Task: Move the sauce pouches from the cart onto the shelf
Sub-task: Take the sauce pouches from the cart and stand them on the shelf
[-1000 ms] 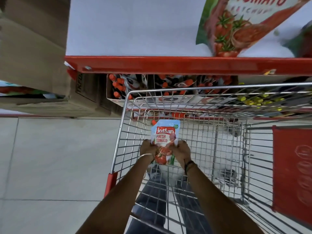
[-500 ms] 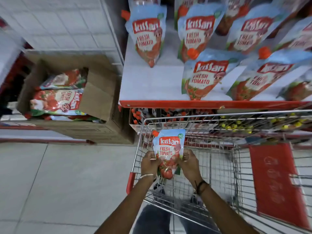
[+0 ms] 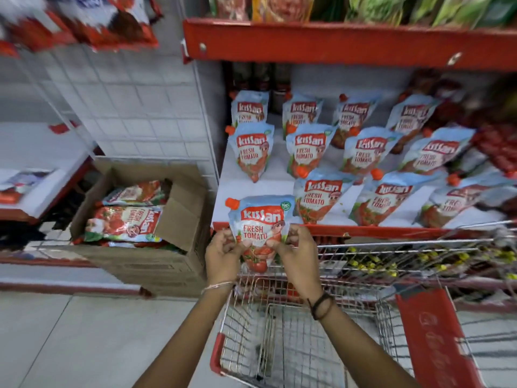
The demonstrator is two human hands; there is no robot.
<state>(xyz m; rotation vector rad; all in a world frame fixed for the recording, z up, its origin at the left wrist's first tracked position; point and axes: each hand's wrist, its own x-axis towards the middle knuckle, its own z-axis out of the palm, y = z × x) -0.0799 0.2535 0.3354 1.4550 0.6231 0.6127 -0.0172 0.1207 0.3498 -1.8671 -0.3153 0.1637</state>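
Note:
A light-blue Kissan Fresh Tomato sauce pouch [image 3: 260, 219] with an orange cap is held upright over the shelf's front edge. My left hand [image 3: 223, 254] grips its lower left side and my right hand [image 3: 298, 252] grips its lower right side. The white shelf [image 3: 246, 189] with a red front lip carries several matching sauce pouches [image 3: 321, 198] lying in rows. Below my hands stands the wire cart [image 3: 279, 331] with red trim; its basket looks bare where I can see it.
An open cardboard box [image 3: 179, 208] with larger tomato pouches sits on the floor left of the shelf. A white wire grid panel [image 3: 134, 102] stands behind it. A red upper shelf [image 3: 335, 43] overhangs. The cart's red child-seat flap [image 3: 436, 340] is at right.
Both hands have lifted the pouch up out of the cart to the shelf's front edge. My view has tilted up, showing more of the shelf.

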